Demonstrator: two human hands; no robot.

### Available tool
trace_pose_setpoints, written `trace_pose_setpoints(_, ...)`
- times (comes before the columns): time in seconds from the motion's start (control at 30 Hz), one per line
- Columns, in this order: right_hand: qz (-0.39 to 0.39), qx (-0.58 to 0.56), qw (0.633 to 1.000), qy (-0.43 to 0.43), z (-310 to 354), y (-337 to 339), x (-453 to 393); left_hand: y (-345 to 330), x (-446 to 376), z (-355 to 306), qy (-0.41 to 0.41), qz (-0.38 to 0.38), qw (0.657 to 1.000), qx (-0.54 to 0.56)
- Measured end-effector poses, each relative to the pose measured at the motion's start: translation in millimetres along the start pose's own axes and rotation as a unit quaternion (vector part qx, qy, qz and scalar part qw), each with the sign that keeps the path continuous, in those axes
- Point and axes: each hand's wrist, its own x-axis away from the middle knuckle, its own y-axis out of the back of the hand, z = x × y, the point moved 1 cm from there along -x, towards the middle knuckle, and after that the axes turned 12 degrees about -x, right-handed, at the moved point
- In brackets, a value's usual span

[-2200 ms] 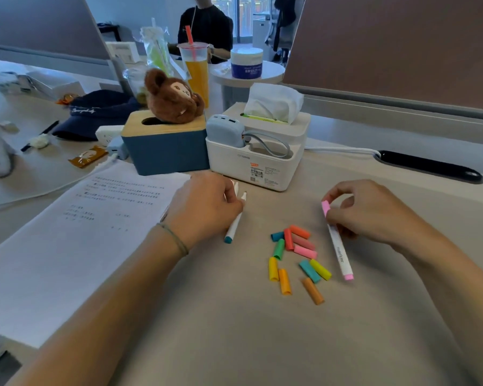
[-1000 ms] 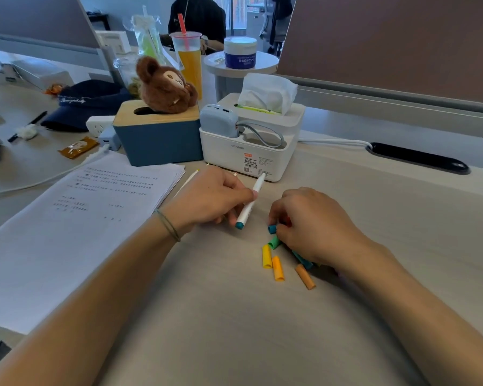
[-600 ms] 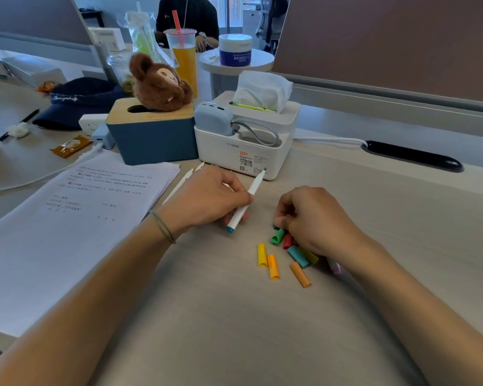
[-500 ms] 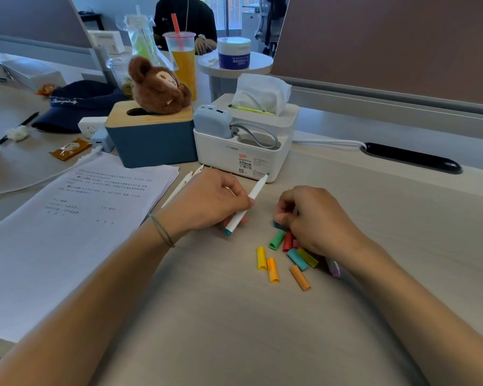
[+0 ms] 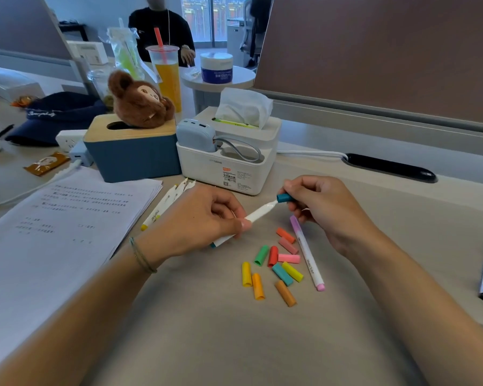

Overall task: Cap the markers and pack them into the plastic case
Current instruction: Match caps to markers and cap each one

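Fingers of my left hand [image 5: 207, 218] grip a white marker [image 5: 251, 218] by its barrel, tip angled up toward my right hand [image 5: 322, 210], which pinches a teal cap [image 5: 284, 198] just at that tip. Loose caps [image 5: 273, 264] in many colours lie scattered on the worktop [image 5: 234, 344] just below the marker, with a capped pink marker [image 5: 307, 260] beside them. More markers [image 5: 165, 203] lie to its left, against a stack of papers [image 5: 53, 232]. I see no plastic case.
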Motion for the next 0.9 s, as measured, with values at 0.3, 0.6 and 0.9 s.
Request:
trace_pose_setpoints(0.3,-0.029,0.008,0.997,0.071,4.6,-0.8,1.8,-4.6,-0.3,-0.7,-0.02,-0.026,0.999,-0.01)
trace_pose_setpoints(0.6,-0.009,0.014,0.995,0.097,1.0,-8.6,4.9,-14.6,2.1,-5.0,-0.019,-0.033,0.999,0.008)
trace_pose_setpoints(0.9,-0.053,0.035,0.985,0.158,-15.5,-32.6,16.1,-22.2,6.8,-11.8,-0.018,-0.113,0.992,-0.049)
